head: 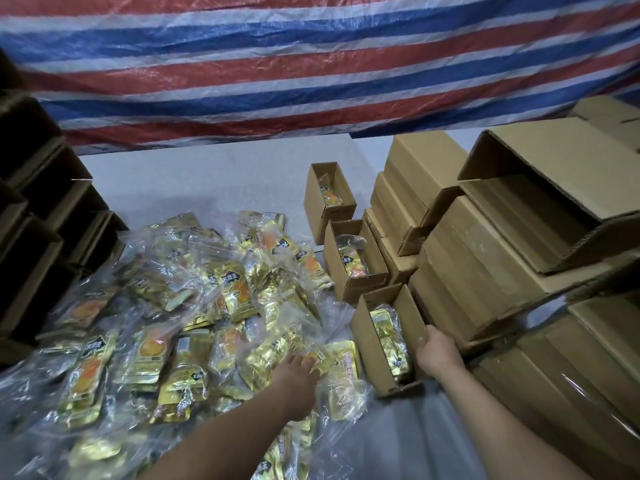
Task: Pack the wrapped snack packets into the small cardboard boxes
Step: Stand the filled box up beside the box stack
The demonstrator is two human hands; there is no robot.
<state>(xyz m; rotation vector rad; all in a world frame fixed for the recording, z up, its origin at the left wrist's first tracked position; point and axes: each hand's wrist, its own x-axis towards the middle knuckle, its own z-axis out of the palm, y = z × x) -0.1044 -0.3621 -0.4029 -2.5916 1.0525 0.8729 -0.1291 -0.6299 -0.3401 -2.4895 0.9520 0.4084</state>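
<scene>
Striped red, white and blue tarpaulin [311, 64] hangs behind a pale grey counter [207, 174], and on it we have a loose heap of gold snack packets [194, 306], each in a clear outer wrap. Our left hand [298, 372] reaches into the near edge of the heap, its fingers laid on one packet [337, 358] just beside the nearest open box [374, 344]; whether that grip has closed on the packet we cannot tell, since the fingertips are hidden by the film. Our right hand [438, 351] holds the far wall of that box, thumb over the rim, steadying it; gold packets already stand inside. We judge the packets light and fairly flat, with slippery, crinkly film that will slide under a loose pinch, so we would take one by its edges across the width, not by the slack wrap. The box looks thin and light, likely to shift without the steadying hand. Two more small boxes [353, 261] stand open behind it, each with a packet or so inside. Stacks of closed cartons [485, 265] crowd the right, touching the box row, and dark open cartons [41, 237] line the left. Trailing film from neighbouring packets may drag along with the one we lift.
</scene>
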